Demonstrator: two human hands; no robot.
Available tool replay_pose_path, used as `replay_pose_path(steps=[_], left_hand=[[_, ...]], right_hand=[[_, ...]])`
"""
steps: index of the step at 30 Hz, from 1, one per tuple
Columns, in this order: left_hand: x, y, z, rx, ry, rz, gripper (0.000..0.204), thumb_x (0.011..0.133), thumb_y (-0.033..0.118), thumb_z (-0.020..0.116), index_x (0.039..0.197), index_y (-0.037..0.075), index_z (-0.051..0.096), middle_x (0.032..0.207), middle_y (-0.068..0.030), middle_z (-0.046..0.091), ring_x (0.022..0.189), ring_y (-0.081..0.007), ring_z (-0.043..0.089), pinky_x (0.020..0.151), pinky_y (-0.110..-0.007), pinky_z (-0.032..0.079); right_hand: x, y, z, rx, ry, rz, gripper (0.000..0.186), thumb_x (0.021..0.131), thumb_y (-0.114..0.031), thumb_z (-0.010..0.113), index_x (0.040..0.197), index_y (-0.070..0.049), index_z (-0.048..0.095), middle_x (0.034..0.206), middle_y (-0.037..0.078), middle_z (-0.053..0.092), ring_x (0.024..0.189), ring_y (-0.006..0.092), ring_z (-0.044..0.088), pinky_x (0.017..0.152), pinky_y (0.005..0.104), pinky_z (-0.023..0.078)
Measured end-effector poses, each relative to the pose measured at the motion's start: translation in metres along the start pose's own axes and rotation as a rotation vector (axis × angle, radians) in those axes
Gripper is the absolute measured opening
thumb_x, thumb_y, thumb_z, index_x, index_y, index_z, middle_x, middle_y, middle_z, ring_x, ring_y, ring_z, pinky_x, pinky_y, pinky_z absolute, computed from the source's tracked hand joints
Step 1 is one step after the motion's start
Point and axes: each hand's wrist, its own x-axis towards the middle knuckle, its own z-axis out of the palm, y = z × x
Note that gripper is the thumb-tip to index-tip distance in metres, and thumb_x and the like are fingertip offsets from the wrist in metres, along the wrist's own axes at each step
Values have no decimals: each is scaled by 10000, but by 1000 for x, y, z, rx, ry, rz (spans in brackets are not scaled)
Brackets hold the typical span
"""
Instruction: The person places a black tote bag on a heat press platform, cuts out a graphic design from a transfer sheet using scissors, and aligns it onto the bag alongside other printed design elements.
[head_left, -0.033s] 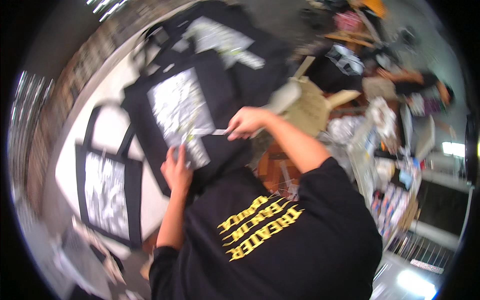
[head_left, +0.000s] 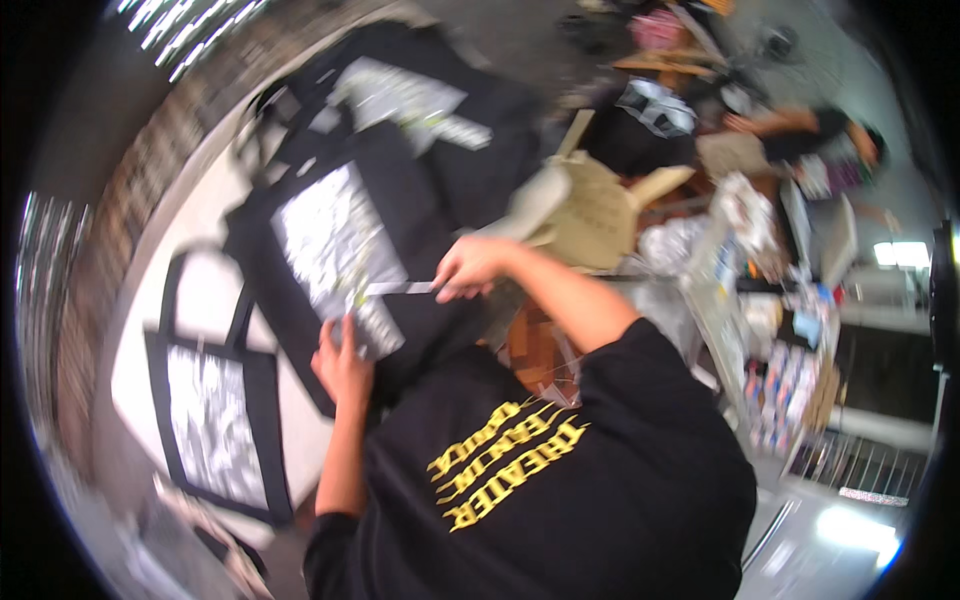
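Observation:
In front of me lies a black cloth bag point(head_left: 430, 318) with a crinkled silvery panel point(head_left: 335, 235) on it. My right hand point(head_left: 470, 267) is closed on a thin pale strip, blade-like in shape point(head_left: 405, 288), whose far end reaches the lower part of the panel. Blur hides exactly what kind of tool it is. My left hand point(head_left: 343, 367) rests at the panel's lower left edge, its fingers stretched out and pressing on the cloth. To the left is a black tote bag point(head_left: 262, 400) with handles and a similar silvery panel.
More black bags with silvery panels point(head_left: 395, 90) are heaped at the far side of the white table point(head_left: 135, 360). On the right stand an open cardboard box point(head_left: 590, 215), clear plastic wrapping point(head_left: 675, 245) and stacked goods. Another person's arm point(head_left: 785, 122) shows at the far right.
The whole view has shifted slightly, so the table and bags sit further left and mostly lower. My hands keep nearly the same place on the bag, the strip still in my right hand.

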Motion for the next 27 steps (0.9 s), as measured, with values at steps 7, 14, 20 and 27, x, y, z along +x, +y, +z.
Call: replay_pose_path(steps=[7, 14, 20, 27], left_hand=[[-1, -12, 27, 51, -12, 97, 651, 754, 81, 555, 1402, 143, 563, 1361, -174, 523, 1085, -345, 602, 783, -447, 407], [-5, -15, 23, 60, -7, 115, 644, 750, 76, 567, 1391, 134, 557, 1357, -154, 510, 1104, -371, 590, 780, -492, 440], [-6, -17, 17, 31, -68, 129, 621, 797, 54, 579, 1410, 149, 557, 1392, -153, 491, 1139, -356, 586, 810, -473, 445], [-27, -19, 9, 26, -209, 115, 659, 791, 23, 575, 1434, 163, 539, 1437, -157, 467, 1175, -351, 582, 881, -466, 449]], right_hand=[[-14, 80, 119, 574, 192, -179, 364, 853, -359, 817, 1109, -112, 740, 771, -6, 667, 608, 94, 622, 472, 266, 490], [-25, 98, 186, 648, 247, -144, 390, 850, -380, 810, 1140, -130, 734, 816, -25, 662, 681, 91, 624, 518, 272, 495], [-25, 94, 195, 623, 277, -167, 411, 843, -399, 817, 1137, -122, 738, 814, -24, 662, 686, 101, 627, 526, 290, 520], [-22, 86, 156, 435, 223, -107, 392, 838, -370, 825, 1128, -120, 744, 786, -16, 659, 656, 108, 630, 521, 305, 537]])
